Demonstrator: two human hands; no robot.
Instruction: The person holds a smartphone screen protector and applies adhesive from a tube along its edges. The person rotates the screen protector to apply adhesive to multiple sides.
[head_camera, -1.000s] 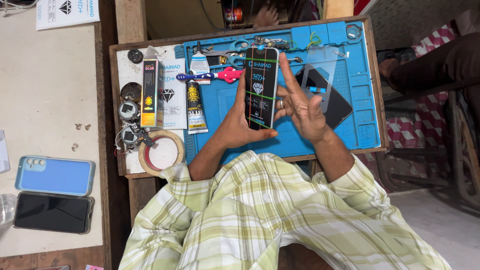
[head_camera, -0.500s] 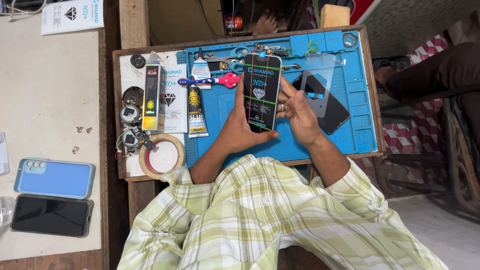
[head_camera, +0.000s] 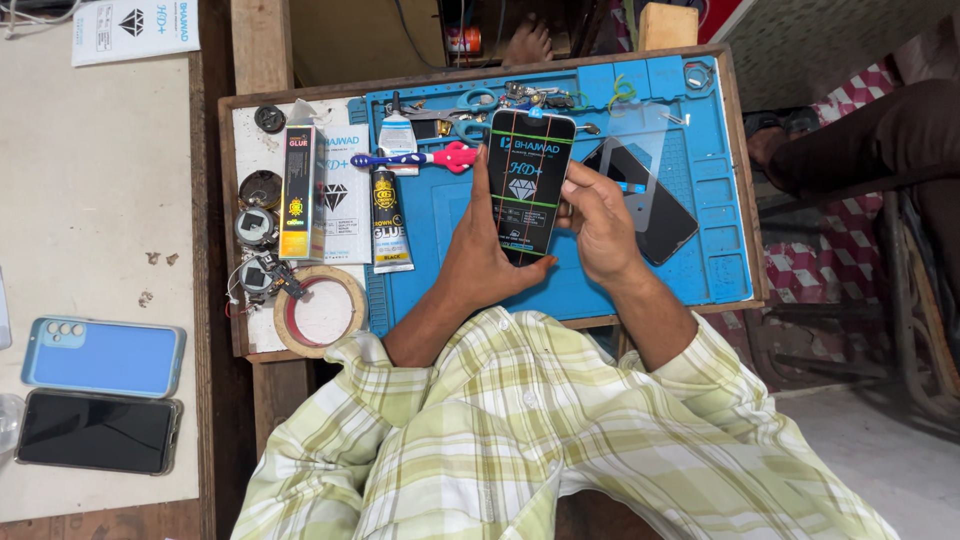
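Observation:
My left hand (head_camera: 482, 250) and my right hand (head_camera: 598, 222) both hold a black phone screen panel (head_camera: 528, 180) with a printed protective film, upright above the blue work mat (head_camera: 700, 230). The left palm supports its lower edge and left side. The right fingers grip its right edge. Just right of the panel, a dark phone (head_camera: 655, 205) lies flat on the mat under a clear glass sheet (head_camera: 640, 140).
A glue tube (head_camera: 388, 215), a glue box (head_camera: 296, 180), a toothbrush (head_camera: 415, 158), a tape roll (head_camera: 320, 312) and small parts lie left of the mat. Two phones (head_camera: 100, 355) rest on the table at far left. Another person's arm (head_camera: 870, 135) is at right.
My right hand has closed from spread fingers onto the panel's right edge. The panel has stayed upright between both hands.

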